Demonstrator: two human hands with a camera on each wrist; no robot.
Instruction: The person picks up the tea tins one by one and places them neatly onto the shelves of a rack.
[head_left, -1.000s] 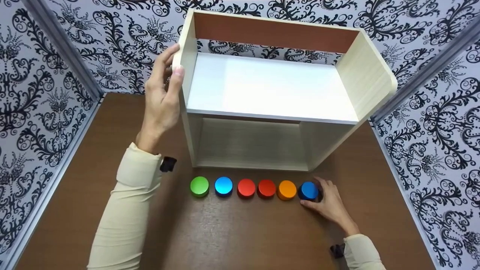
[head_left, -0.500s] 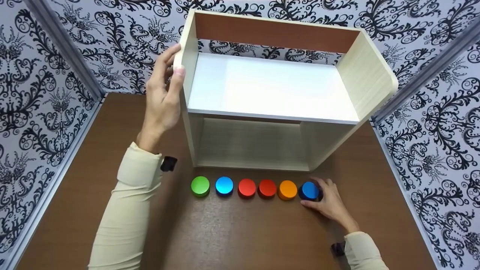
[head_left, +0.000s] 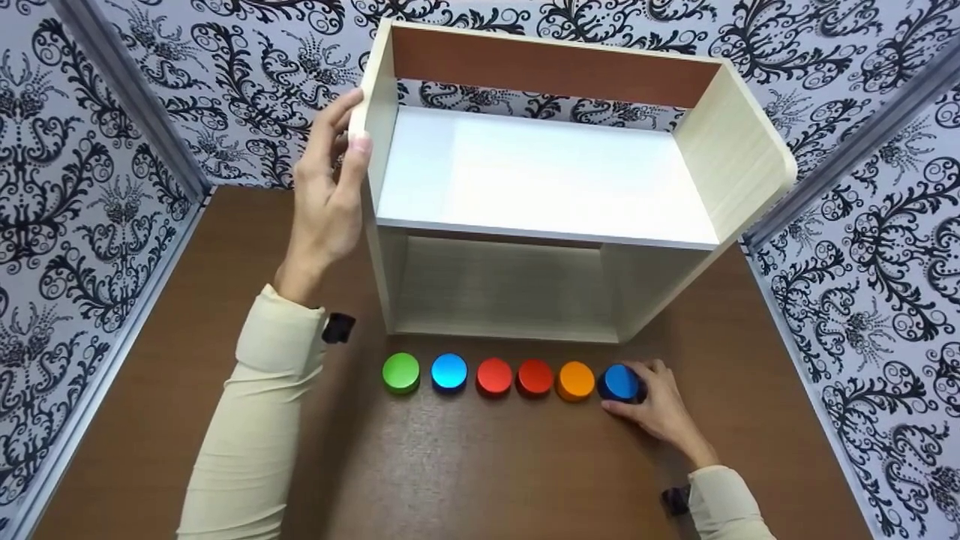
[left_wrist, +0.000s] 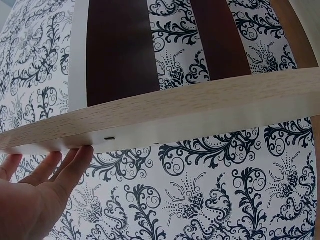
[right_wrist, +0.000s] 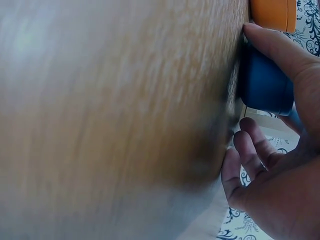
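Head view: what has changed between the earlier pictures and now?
Nothing visibly moved, was grasped or let go. The right hand stays around the dark blue cylinder, the left hand on the left side of the shelf unit, and all six cylinders remain in their row.

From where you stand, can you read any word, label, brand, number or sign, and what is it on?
None can be read: no lettering shows on the coloured round pieces, the shelf unit or the scroll-patterned walls.
The black wrist devices are too small and dark to tell.
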